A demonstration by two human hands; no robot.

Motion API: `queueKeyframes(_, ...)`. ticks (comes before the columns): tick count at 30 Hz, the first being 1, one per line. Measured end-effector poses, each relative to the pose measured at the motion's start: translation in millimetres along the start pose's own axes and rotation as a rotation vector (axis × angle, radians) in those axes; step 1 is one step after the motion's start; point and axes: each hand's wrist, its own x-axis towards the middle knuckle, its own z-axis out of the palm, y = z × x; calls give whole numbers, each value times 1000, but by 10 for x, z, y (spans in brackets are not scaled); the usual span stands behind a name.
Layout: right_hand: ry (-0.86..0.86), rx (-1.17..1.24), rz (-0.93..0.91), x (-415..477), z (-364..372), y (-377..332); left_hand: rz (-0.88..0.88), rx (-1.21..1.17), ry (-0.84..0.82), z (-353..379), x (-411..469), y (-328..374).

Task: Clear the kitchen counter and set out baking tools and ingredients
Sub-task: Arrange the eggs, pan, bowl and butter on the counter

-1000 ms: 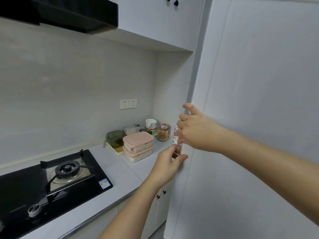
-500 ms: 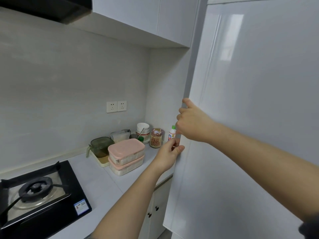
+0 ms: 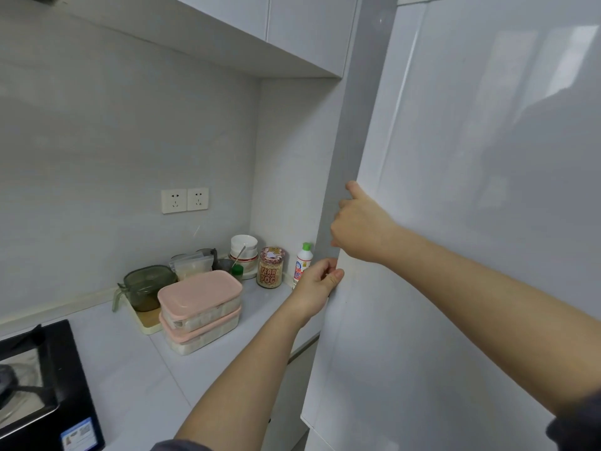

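Right hand (image 3: 361, 226) above and left hand (image 3: 317, 284) below, fingers of each curled round the left edge of the glossy white door (image 3: 471, 239), beside the pale grey counter (image 3: 130, 369)

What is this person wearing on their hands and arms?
The left hand and right hand are bare: no gloves, rings or watch in view. The forearms are uncovered too. Dark grey-blue cloth of the left sleeve and right sleeve shows only at the picture's bottom edge.
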Motion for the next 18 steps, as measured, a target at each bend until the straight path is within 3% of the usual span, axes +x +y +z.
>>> queueKeyframes(18, -34, -18, 18, 154, 576, 207, -6, -48, -63, 279, 586, -201)
